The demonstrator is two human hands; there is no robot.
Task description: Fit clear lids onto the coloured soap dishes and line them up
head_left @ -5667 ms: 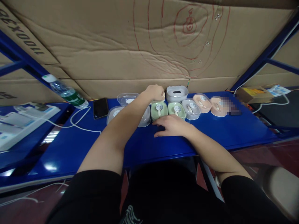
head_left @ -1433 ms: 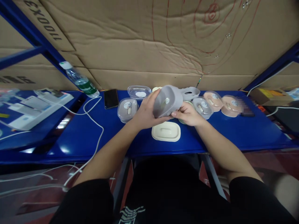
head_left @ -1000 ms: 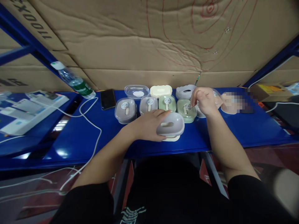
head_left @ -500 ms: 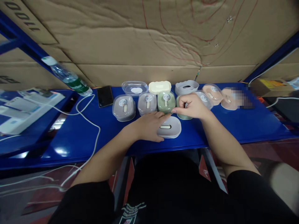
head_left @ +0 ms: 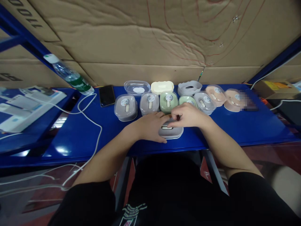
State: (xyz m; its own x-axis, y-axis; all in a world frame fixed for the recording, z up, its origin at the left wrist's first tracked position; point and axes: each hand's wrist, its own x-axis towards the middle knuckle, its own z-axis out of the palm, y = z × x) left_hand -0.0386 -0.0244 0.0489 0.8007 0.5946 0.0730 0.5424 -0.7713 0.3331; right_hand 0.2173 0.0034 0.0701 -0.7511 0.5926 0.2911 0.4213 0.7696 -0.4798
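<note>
A grey plastic box (head_left: 176, 133) with a pale bar (head_left: 166, 127) in its oval slot lies near the table's front edge. My left hand (head_left: 151, 127) grips its left end, thumb on the near side and fingers across the far side. Over the box's right half is my right hand (head_left: 189, 116), fingers curled in and thumb tip close to the pale bar. Whether anything small sits in those fingers is hidden. Just behind the hands stand a green lidded box (head_left: 168, 99) and a second green box (head_left: 188, 101), partly covered by my right hand.
Grey lidded boxes (head_left: 125, 108) stand left and right of the green ones, with peach boxes (head_left: 215, 95) further right. Behind are a clear tray (head_left: 137, 88), a cream box (head_left: 162, 87) and a grey wavy-edged box (head_left: 189, 88). A phone (head_left: 107, 95), bottle (head_left: 78, 83) and white cable (head_left: 100, 133) lie left.
My right hand has moved from the second green box down and left to the front grey box. My left hand stays on that box. The view has shifted slightly.
</note>
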